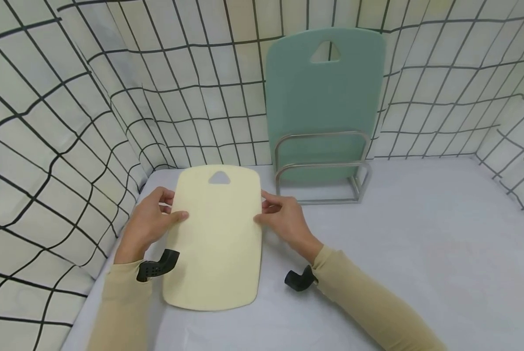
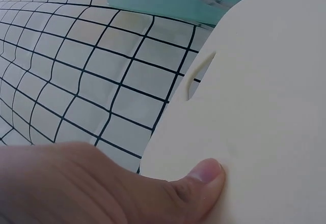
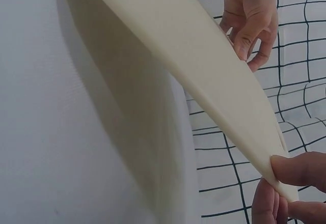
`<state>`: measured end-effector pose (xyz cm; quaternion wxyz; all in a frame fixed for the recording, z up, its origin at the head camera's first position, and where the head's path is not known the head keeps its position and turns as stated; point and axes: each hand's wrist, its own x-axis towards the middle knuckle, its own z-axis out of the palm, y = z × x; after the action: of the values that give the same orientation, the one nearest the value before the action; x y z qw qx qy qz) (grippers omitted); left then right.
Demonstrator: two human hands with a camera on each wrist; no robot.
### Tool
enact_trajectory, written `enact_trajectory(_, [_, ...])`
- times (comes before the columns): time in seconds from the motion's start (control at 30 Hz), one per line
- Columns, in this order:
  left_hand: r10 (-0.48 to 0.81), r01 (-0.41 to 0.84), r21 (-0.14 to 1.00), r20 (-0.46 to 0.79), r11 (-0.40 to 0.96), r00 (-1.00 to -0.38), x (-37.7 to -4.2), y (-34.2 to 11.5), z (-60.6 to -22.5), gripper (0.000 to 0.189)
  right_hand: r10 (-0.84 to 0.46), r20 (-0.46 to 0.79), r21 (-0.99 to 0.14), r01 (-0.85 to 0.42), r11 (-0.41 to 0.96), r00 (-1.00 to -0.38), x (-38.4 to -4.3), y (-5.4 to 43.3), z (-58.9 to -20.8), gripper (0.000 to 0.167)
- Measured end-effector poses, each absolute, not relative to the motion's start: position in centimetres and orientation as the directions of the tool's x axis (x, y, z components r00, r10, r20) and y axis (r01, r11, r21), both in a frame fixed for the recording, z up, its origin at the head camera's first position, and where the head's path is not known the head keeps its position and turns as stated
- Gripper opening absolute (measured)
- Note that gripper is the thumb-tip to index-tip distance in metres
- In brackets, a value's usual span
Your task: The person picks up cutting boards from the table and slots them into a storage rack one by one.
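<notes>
I hold the cream board [image 1: 218,239] in front of the rack [image 1: 323,168].
Left hand [image 1: 149,224] and right hand [image 1: 285,219] pinch its side edges; it seems light, stiff, smooth.

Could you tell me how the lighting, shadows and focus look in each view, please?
Head view: even, soft light, sharp, grid lines bowed by the wide lens. Left wrist view: the left hand up close looks soft on the cream cutting board. Right wrist view: the raised board casts a broad shadow on the white tabletop.
</notes>
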<state>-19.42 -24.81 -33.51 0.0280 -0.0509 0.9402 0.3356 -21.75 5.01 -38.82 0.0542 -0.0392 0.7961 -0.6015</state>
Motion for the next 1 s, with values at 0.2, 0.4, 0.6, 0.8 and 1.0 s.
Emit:
enact_trajectory(0.2, [-0.089,-0.104,0.625,-0.055,0.774,-0.995,-19.2,-24.4,-33.2,0.052,-0.116,-0.039,-0.963,0.007,0.27,-0.993,-21.8,5.1,-38.7,0.066])
enact_trajectory(0.4, [-0.086,-0.073,0.633,-0.01,0.77,-0.996,-19.0,-24.2,-33.0,0.049,-0.105,-0.021,-0.962,-0.009,0.272,-0.994,-21.6,5.1,-38.3,0.066])
enact_trajectory(0.6, [-0.092,-0.056,0.62,0.026,0.782,-0.995,-18.9,-24.0,-32.8,0.048,-0.102,0.003,-0.958,-0.032,0.286,-0.995,-21.5,5.2,-38.0,0.065])
enact_trajectory(0.8, [-0.1,-0.052,0.615,0.045,0.787,-0.994,-18.8,-23.7,-32.6,0.049,-0.097,0.004,-0.959,-0.031,0.282,-0.995,-21.5,5.3,-37.8,0.064])
enact_trajectory(1.0, [-0.11,-0.027,0.615,0.097,0.788,-0.989,-18.6,-23.5,-32.4,0.048,-0.093,0.026,-0.957,-0.051,0.284,-0.995,-21.4,5.3,-37.5,0.063])
